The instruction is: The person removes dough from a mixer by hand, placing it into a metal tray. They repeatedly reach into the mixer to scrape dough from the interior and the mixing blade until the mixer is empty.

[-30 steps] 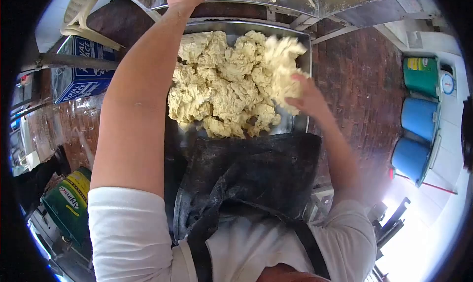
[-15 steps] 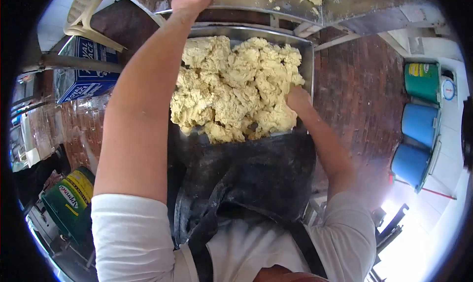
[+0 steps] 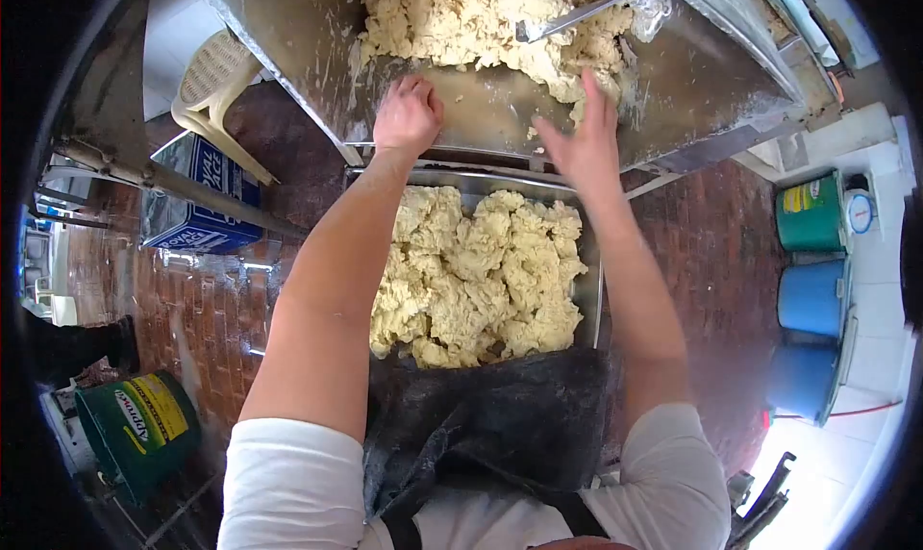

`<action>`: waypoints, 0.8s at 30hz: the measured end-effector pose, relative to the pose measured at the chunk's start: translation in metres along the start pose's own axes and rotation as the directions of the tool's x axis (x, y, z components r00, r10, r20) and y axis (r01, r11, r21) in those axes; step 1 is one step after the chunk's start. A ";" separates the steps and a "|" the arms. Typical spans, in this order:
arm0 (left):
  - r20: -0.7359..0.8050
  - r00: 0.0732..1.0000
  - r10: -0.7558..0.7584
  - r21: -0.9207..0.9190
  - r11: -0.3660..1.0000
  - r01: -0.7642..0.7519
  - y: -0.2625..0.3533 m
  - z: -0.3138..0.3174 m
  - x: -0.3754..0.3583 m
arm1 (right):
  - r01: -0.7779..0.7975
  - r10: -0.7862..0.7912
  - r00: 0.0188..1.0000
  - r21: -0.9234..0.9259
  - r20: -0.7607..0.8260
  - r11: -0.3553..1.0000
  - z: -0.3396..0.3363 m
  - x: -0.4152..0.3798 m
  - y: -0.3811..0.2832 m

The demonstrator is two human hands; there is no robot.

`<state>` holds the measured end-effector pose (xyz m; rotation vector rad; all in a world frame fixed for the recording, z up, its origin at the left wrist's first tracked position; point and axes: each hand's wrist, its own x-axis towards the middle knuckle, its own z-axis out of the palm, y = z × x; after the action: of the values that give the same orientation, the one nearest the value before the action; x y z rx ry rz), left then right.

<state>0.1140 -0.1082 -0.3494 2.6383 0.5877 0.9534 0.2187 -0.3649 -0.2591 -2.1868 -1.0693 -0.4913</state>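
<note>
Above the red brick floor [image 3: 711, 252], both hands, the left hand [image 3: 408, 115] and right hand [image 3: 580, 138], press flat and open on the mixer tub [image 3: 308, 50]. Dough [image 3: 461, 12] could slide past the tray [image 3: 594, 305] and drop.

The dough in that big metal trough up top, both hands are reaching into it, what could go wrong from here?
1. The tray below is already heaped with dough, so more pulled down may spill over its rim onto the brick floor.
2. A metal bar lies in the trough's dough close to the right hand; fingers could catch it.
3. The left hand rests on the smeared trough wall and could slip.
</note>
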 end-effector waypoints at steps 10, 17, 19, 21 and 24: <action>-0.008 1.000 0.017 0.022 1.000 -0.016 0.001 0.000 0.000 | -0.163 0.185 0.982 0.371 -0.024 0.914 0.075 0.087 0.006; -0.050 0.998 0.040 0.008 0.999 -0.040 -0.002 0.002 0.001 | -0.357 0.377 0.922 0.561 0.085 0.747 0.070 0.051 0.000; -0.035 0.999 0.033 0.007 0.999 -0.033 -0.003 0.003 0.001 | -0.386 0.374 0.919 0.490 0.127 0.782 0.062 0.046 0.006; -0.078 0.997 0.026 -0.025 0.999 -0.028 -0.005 0.007 -0.002 | -0.296 0.276 0.955 0.270 0.108 0.916 0.061 0.035 0.016; -0.061 0.997 0.052 0.030 0.998 -0.050 -0.006 0.014 -0.006 | -0.441 0.405 0.870 0.076 0.281 0.894 0.069 -0.014 0.050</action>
<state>0.1169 -0.1075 -0.3652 2.6690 0.5551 1.0528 0.2537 -0.3482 -0.3364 -2.3106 -0.6844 0.0695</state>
